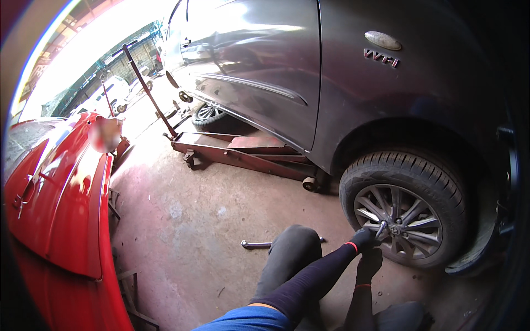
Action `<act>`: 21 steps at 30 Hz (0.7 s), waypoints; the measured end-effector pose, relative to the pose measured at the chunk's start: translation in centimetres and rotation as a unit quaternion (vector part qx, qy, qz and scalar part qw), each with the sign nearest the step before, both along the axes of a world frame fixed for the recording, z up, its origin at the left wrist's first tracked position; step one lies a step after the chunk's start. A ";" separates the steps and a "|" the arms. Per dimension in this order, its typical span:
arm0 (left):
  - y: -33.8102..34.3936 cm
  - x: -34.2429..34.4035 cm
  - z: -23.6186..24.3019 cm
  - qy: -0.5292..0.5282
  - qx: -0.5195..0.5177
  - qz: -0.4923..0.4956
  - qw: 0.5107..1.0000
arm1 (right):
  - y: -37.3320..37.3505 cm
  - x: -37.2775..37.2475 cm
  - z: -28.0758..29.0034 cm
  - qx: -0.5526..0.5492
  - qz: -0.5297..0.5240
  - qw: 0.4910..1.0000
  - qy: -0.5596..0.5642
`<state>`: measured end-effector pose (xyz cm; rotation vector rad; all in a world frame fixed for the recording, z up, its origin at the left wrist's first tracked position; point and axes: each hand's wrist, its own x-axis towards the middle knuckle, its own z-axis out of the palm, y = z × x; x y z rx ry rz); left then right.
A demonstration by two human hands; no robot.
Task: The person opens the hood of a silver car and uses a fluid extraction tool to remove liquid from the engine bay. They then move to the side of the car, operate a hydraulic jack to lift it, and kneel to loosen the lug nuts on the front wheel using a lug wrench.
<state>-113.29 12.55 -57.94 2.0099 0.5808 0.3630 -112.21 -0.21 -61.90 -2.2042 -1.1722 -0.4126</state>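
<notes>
My left hand, in a dark glove with a red wrist band, is closed on a shiny silver socket tool. The tool's end meets the alloy wheel near its hub, around the lug nuts. Just below it, my right hand, also dark-gloved, is near the lower edge of the tyre; its fingers are too dark to make out. A long metal wrench lies on the floor to the left, passing behind my bent knee.
The grey car stands over the wheel. A reddish floor jack with an upright handle reaches under its side, by a loose wheel. At left stands a red car body. Concrete floor lies between.
</notes>
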 end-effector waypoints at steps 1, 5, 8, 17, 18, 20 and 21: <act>0.0 -0.2 0.1 0.007 -0.009 0.022 1.000 | 0.0 0.3 -0.2 0.035 0.019 0.999 0.014; 0.7 -0.4 0.6 0.059 -0.171 0.018 0.983 | -0.3 0.2 -0.7 0.238 0.093 0.796 0.549; 0.4 -0.7 1.1 -0.078 -0.105 0.017 0.991 | -0.3 0.4 -0.5 -0.090 0.021 0.974 0.208; 0.0 -0.1 0.6 0.017 -0.319 0.015 0.948 | -0.8 0.1 -0.8 0.306 0.168 0.595 0.724; 0.0 -0.3 0.2 0.032 -0.206 -0.002 0.978 | -0.9 0.2 -0.9 0.204 0.095 0.797 0.560; 0.5 -0.3 -0.3 0.082 0.027 -0.047 0.995 | -1.0 0.2 -0.9 -0.034 -0.083 0.992 0.088; 0.6 -0.3 -0.4 0.097 0.085 -0.038 0.991 | -0.9 0.2 -0.8 -0.004 -0.069 0.982 0.173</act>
